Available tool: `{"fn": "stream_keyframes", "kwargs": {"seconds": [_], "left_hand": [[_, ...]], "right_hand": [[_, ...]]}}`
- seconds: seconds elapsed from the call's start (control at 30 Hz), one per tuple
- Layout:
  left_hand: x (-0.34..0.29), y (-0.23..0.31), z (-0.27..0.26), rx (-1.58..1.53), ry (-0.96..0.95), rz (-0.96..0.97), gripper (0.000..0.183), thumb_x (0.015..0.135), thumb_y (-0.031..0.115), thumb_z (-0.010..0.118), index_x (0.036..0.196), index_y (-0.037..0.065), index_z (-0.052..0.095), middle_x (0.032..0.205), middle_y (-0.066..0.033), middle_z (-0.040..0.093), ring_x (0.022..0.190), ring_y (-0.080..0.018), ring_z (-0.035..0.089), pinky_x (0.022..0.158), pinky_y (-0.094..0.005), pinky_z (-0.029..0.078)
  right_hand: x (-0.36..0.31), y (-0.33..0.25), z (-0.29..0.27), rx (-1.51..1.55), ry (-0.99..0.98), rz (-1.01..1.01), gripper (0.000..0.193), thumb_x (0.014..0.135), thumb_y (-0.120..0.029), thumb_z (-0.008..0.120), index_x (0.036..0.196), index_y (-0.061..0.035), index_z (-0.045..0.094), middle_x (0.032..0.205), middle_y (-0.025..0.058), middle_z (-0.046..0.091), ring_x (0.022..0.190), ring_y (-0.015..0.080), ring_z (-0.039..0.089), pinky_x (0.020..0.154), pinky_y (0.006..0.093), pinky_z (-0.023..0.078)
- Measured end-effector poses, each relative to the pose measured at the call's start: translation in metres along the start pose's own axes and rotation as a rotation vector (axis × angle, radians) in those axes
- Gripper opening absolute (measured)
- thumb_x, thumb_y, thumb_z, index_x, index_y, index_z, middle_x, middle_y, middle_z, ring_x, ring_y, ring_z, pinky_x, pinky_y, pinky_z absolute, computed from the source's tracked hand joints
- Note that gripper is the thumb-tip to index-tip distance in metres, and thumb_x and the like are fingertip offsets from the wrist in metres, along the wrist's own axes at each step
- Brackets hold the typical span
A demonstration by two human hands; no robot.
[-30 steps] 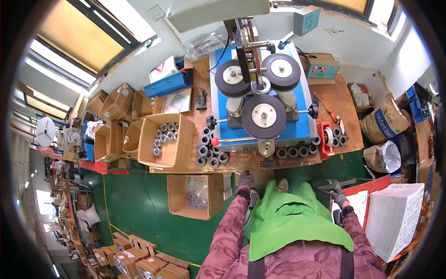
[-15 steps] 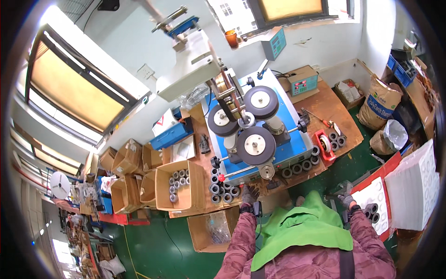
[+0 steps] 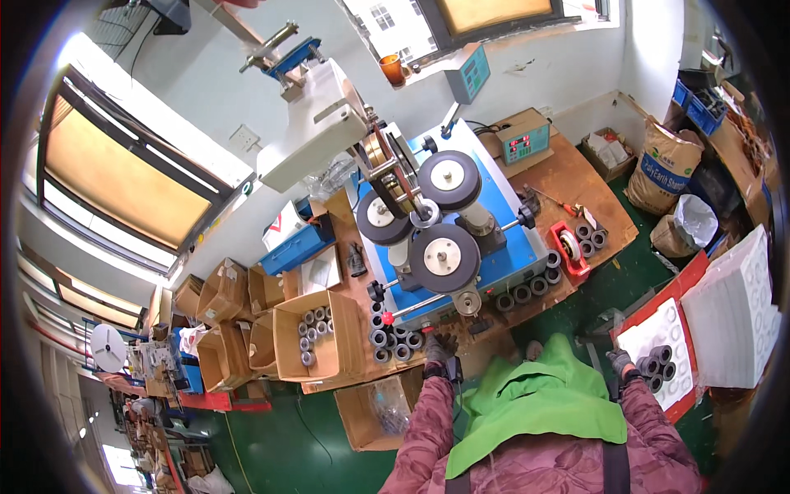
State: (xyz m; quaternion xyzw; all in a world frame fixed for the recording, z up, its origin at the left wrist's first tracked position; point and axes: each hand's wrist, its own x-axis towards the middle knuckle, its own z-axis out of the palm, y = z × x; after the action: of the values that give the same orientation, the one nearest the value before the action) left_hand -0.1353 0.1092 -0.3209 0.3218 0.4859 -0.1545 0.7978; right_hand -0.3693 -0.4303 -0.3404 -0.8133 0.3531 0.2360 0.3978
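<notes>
My left hand (image 3: 442, 347), in a dark grey glove, is at the front edge of the bench, just below the blue machine (image 3: 512, 216). Its fingers look stretched out and hold nothing I can see, close to a small red button (image 3: 427, 330). My right hand (image 3: 619, 360), gloved too, hangs beside a white tray (image 3: 650, 336) at the right; its fingers are too small and blurred to read. Dark rings (image 3: 656, 369) stand in a cluster on that tray. Three black rollers, one nearest me (image 3: 444, 255), surround a metal ring (image 3: 425, 214) on the machine.
Dark rings (image 3: 401, 351) line the bench on both sides of the machine. A cardboard box (image 3: 317, 362) holding more rings stands left, with an open carton (image 3: 355, 418) below. A red tape dispenser (image 3: 569, 249) sits right. White foam trays (image 3: 732, 309) are stacked beyond the ring tray.
The view has shifted slightly. My right hand has moved a little lower, nearer the rings on the white tray. My left hand stays at the bench edge.
</notes>
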Motion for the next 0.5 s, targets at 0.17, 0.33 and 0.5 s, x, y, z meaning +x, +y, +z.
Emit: {"fn": "stream_keyframes", "kwargs": {"seconds": [0.17,0.33,0.5], "left_hand": [[0.002,0.001,0.004,-0.009,-0.053,0.048,0.067,0.076,0.065,0.046,0.122,0.016,0.036,0.124,-0.0118,0.045,0.107,-0.0389,0.048,0.081,-0.0519,0.039],[-0.013,0.007,0.023,-0.025,-0.008,0.055,0.069,0.08,0.064,0.041,0.127,0.015,0.03,0.131,-0.0121,0.04,0.114,-0.0386,0.044,0.087,-0.051,0.037],[-0.017,0.009,0.026,-0.101,0.028,0.064,0.068,0.079,0.063,0.042,0.127,0.016,0.03,0.132,-0.0112,0.038,0.113,-0.0384,0.044,0.087,-0.0527,0.037]], "right_hand": [[0.015,0.002,-0.007,-0.076,0.055,-0.118,0.036,0.083,-0.037,0.054,0.094,-0.003,0.059,0.074,0.0107,0.059,0.059,0.0234,0.055,0.054,0.0369,0.044],[0.005,-0.023,-0.018,0.152,-0.036,0.047,0.033,0.082,-0.03,0.056,0.099,-0.0015,0.059,0.084,0.0107,0.063,0.071,0.0223,0.056,0.067,0.0324,0.045],[-0.013,-0.041,-0.025,0.063,-0.019,0.013,0.032,0.081,-0.029,0.057,0.099,-0.0025,0.06,0.079,0.0088,0.061,0.065,0.0196,0.053,0.063,0.0323,0.044]]}}
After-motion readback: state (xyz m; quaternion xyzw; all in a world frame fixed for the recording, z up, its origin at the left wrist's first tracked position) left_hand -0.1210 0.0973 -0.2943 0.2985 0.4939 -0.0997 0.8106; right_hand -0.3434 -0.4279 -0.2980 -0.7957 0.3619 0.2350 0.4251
